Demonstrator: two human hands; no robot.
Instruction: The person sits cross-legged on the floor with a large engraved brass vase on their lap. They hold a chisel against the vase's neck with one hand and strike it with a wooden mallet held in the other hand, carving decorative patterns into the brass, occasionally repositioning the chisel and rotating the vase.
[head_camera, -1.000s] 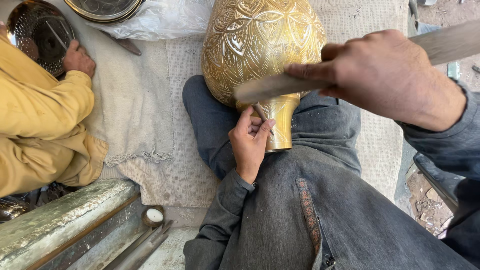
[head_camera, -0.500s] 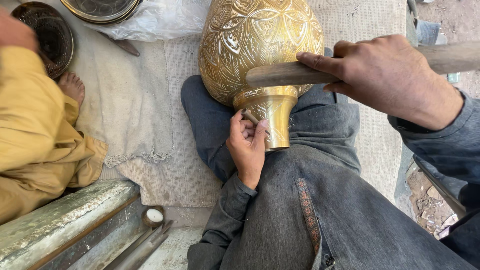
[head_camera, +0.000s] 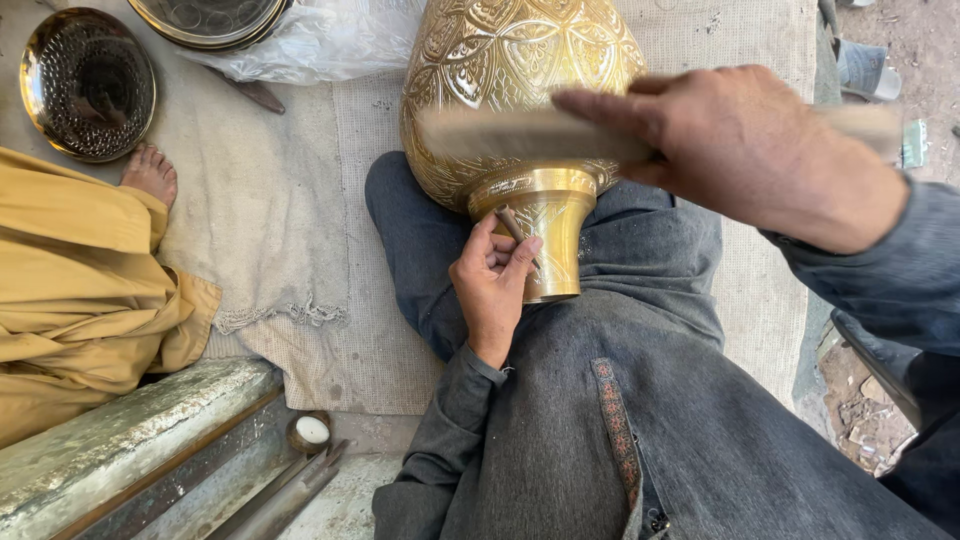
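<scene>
A large engraved brass vase (head_camera: 520, 110) fills the upper middle of the frame, lying across the lap of the person in grey clothes, its body toward the top edge and its flared neck (head_camera: 545, 235) pointing down the frame, so the long axis runs top to bottom. The right hand (head_camera: 740, 150) comes in from the right edge, closed around a long flat wooden striker (head_camera: 530, 135) that lies crosswise over the lower belly of the vase, at right angles to its axis; the stick is blurred, so I cannot tell whether it touches the metal. Just below it, the left hand (head_camera: 492, 285) sits against the left side of the neck, fingers pinched narrow around a small dark chisel (head_camera: 515, 228) whose tip meets the band where neck joins body. The chisel lies directly under the stick, and the left hand is by far the nearer to the brass.

At the left, another person in yellow cloth (head_camera: 80, 290) sits with a bare foot (head_camera: 150, 172) on the pale mat (head_camera: 270, 200). A hammered metal bowl (head_camera: 88, 85) rests in the upper left corner.
</scene>
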